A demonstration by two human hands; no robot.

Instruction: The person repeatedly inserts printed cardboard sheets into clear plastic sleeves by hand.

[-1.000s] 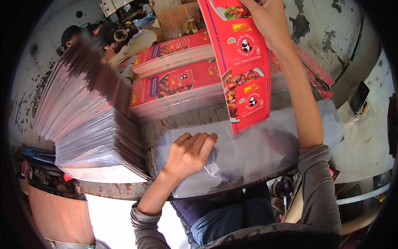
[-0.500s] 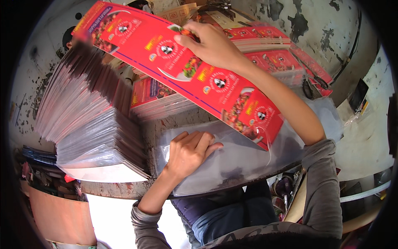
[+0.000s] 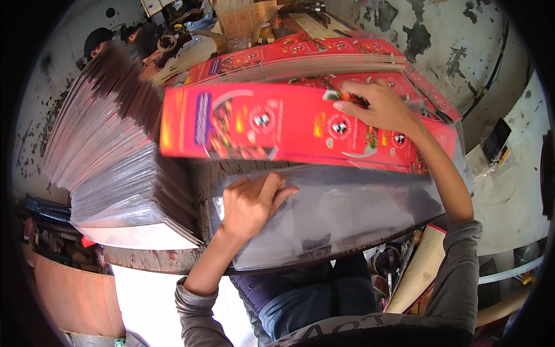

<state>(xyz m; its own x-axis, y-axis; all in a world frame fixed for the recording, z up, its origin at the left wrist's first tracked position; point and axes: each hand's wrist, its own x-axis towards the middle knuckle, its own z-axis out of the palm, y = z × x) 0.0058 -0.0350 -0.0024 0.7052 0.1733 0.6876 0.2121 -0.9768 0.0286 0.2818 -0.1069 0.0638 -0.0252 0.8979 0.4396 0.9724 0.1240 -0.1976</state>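
Note:
My right hand (image 3: 378, 104) grips the upper edge of a long red printed card (image 3: 300, 124), thumb on its face. The card, smeared by motion at its left end, is held above the table. Under it lies a layer of clear plastic sleeves (image 3: 347, 208). At the sleeves' left end rests my left hand (image 3: 251, 202), fingers curled in and thumb sticking out; whether it pinches a sleeve edge is hidden. To its left leans a tall, fanned stack of plastic-covered cards (image 3: 130, 188).
More red printed cards (image 3: 347, 51) are stacked behind the held one. A dark flat object (image 3: 497, 140) lies at the right. Far left, two people (image 3: 98, 41) are near a tape roll (image 3: 167, 43) and a cardboard box (image 3: 248, 20). The table's curved edge (image 3: 156, 261) runs before me.
My right hand has moved right and lower with the red card, swinging it from a steep slant to nearly level. My left hand stays curled in about the same place.

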